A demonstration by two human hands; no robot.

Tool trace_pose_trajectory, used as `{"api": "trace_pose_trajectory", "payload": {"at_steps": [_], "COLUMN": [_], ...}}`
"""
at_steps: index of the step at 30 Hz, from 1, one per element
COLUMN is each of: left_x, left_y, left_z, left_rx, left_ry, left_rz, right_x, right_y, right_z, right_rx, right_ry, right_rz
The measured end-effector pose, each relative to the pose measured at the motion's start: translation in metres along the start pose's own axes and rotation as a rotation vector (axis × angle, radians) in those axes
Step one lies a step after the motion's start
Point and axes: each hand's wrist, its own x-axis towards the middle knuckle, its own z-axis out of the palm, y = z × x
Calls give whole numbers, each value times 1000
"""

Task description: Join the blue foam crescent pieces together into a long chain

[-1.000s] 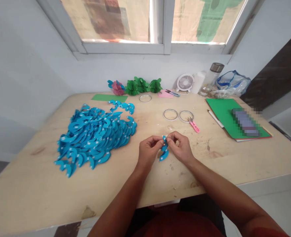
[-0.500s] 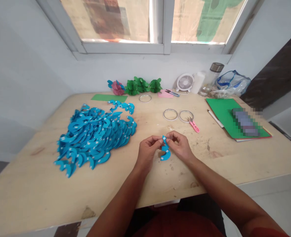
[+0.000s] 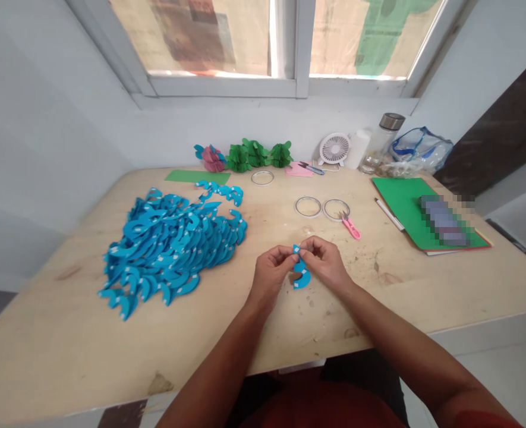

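Between my two hands is a curved blue paper cutout with small white squares of tape on it. My left hand pinches its left side near the top. From the other side, the thumb and fingers of my right hand pinch the same cutout. Its lower curl hangs free under my fingertips, just above the table. To the left lies a big heap of similar blue paper cutouts, many dotted with white squares.
Tape rolls and pink thread snips lie beyond my hands. Green paper ornaments, a small white fan and a bottle line the wall. At right are a pen and a green folder under a blurred object.
My left hand has shifted slightly to the right, and the cutout's lower curl has swung a little rightward. My right hand is almost where it was.
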Motion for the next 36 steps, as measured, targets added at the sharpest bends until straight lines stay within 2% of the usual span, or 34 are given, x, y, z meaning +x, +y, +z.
{"api": "trace_pose_trajectory", "payload": {"at_steps": [7,16,23,36], "left_x": [0,-1,0,0], "left_y": [3,4,2,4], "left_z": [-1,0,-1,-3], "left_rx": [75,104,34,104], "left_ry": [26,24,16,-4], "left_rz": [81,84,37,83], "right_x": [-1,-1,-1,0], "right_y": [-1,-10,-13,-7], "right_z": [0,1,0,-1], "right_rx": [27,118,200,172], "right_ry": [-20,-29,-87,-78], "right_rz": [17,48,80,57]}}
